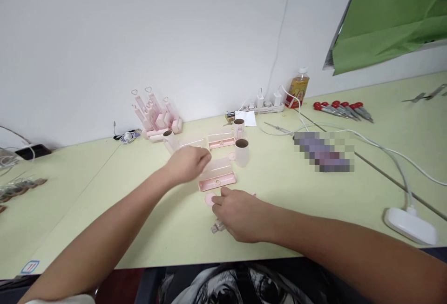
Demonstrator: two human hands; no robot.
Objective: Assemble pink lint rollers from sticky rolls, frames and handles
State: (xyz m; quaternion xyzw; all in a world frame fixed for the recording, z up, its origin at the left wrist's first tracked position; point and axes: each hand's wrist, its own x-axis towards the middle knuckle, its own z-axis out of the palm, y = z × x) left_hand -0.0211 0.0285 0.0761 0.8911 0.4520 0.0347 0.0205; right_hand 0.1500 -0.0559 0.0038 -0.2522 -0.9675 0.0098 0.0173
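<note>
A plain white wall [139, 24] backs the pale yellow-green table [384, 122], with green cloth [391, 20] hanging at upper right.

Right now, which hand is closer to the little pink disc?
Right. The right hand is just beside the disc; the left hand is farther back, by the tray.

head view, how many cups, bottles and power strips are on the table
cups: 3
bottle: 1
power strip: 1
total: 5
</note>
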